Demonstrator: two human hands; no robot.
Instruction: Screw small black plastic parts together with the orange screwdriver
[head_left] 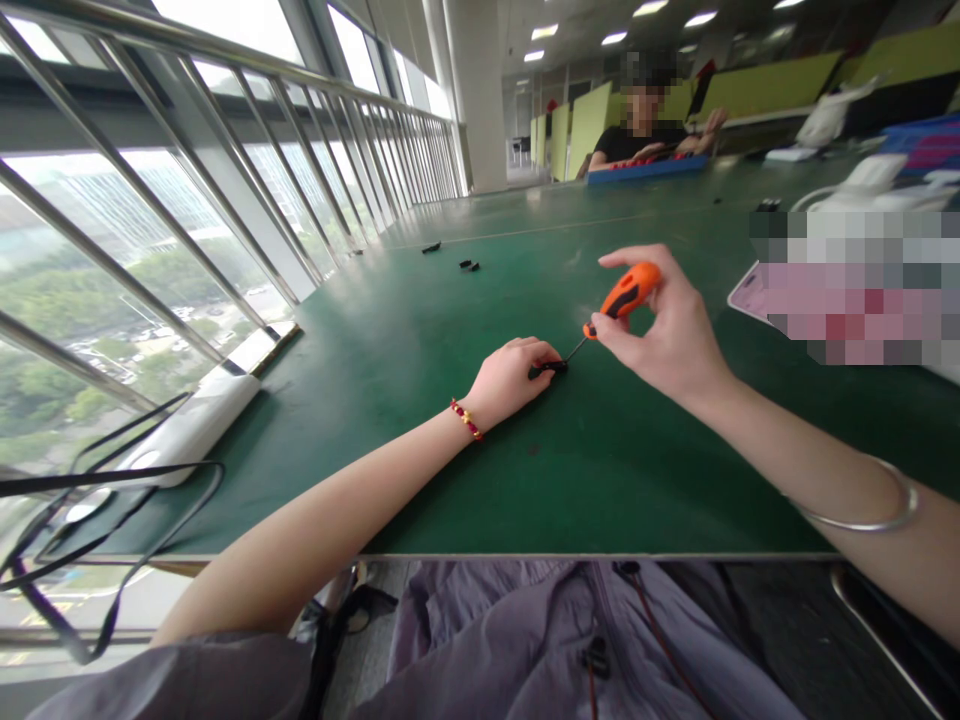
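Green table (pixel 420 330) | left hand (pixel 510 380) pinching black part (pixel 547 369) | right hand (pixel 671 330) gripping screwdriver (pixel 626 295)

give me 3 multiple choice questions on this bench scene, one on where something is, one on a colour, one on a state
1. Where does the small black part lie?
A. on the green table under the left hand's fingertips
B. on the window rail
C. in the person's lap

2. What colour is the screwdriver handle?
A. blue
B. orange and black
C. yellow

3. How is the screwdriver being held?
A. lying loose on the table
B. gripped in the right hand, tip angled down at the black part
C. held by the left hand, tip pointing up

Answers:
1. A: the left hand presses the part onto the green table.
2. B: the handle shows orange with a black inset.
3. B: the right hand wraps the handle and the thin shaft slants down to the part.
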